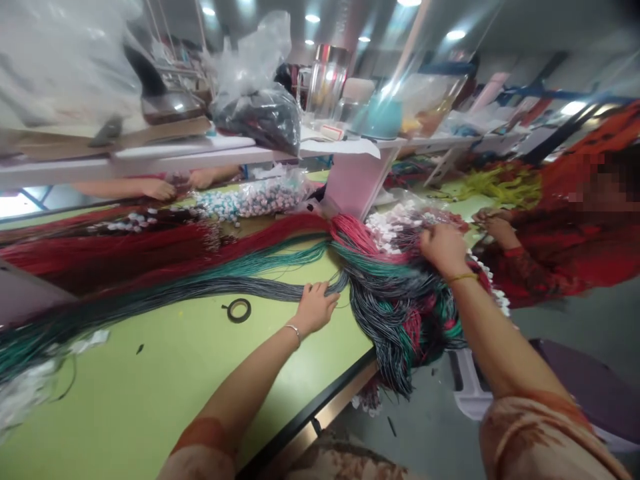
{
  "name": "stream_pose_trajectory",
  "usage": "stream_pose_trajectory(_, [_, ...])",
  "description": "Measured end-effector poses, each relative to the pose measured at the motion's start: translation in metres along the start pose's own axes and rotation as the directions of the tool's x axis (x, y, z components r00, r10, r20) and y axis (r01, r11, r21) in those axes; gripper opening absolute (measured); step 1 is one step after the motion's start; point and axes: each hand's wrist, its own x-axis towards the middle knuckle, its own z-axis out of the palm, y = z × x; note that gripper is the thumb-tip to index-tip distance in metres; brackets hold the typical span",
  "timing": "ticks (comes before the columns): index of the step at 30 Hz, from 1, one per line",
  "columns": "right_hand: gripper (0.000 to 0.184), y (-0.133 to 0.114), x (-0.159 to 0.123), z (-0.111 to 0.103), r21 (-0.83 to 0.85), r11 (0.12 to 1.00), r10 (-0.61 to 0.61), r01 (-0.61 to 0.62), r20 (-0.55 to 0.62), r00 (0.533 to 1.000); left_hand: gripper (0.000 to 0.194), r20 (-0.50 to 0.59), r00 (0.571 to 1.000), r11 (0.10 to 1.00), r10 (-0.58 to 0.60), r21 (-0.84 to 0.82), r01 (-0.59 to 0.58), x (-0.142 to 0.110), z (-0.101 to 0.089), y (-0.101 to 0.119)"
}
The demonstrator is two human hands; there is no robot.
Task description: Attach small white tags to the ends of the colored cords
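Note:
My left hand [316, 309] lies on the green table with fingers stretched and apart, the fingertips touching a strand of grey wires [255, 287]. Farther right, my right hand [445, 248] bends down over a thick bundle of wires, its fingers curled. What those fingers hold is hidden. Red wires [280, 233] and green wires [265, 259] run alongside the grey ones to the left. Near my right hand sit white connectors [390, 227] on wire ends. The grey, green and pink bundle [385, 313] droops over the table's edge.
A roll of black tape [239, 310] lies on the green tabletop [175, 373]. Behind, a white shelf [180, 157] carries a tied plastic bag [255, 107] and a glass jar [327, 83]. A co-worker's hands [160, 189] work beyond the wires; another person in red [545, 253] sits right.

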Motion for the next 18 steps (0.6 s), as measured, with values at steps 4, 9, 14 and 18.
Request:
stream_pose_trajectory(4, [0.072,-0.063,-0.072,0.023,0.112,0.814,-0.581,0.57,0.125,0.804,0.03,-0.015,1.0,0.997,0.024,0.072,-0.023,0.0,-0.001,0.001])
stream_pose_trajectory(9, [0.094,-0.088,-0.101,0.054,-0.135,0.834,-0.498,0.534,0.232,0.836,0.025,-0.015,1.0,0.991,0.018,0.133,-0.016,0.005,-0.001,0.0])
stream_pose_trajectory(14, [0.091,-0.082,-0.06,0.057,-0.085,0.85,-0.476,0.519,0.299,0.827,0.031,0.083,0.996,0.988,0.044,0.142,-0.055,0.013,-0.004,-0.009])
stream_pose_trajectory(18, [0.083,-0.059,-0.009,0.04,0.007,0.852,-0.504,0.524,0.281,0.817,0.031,0.119,0.99,0.991,0.075,0.097,-0.087,0.016,-0.011,-0.022])
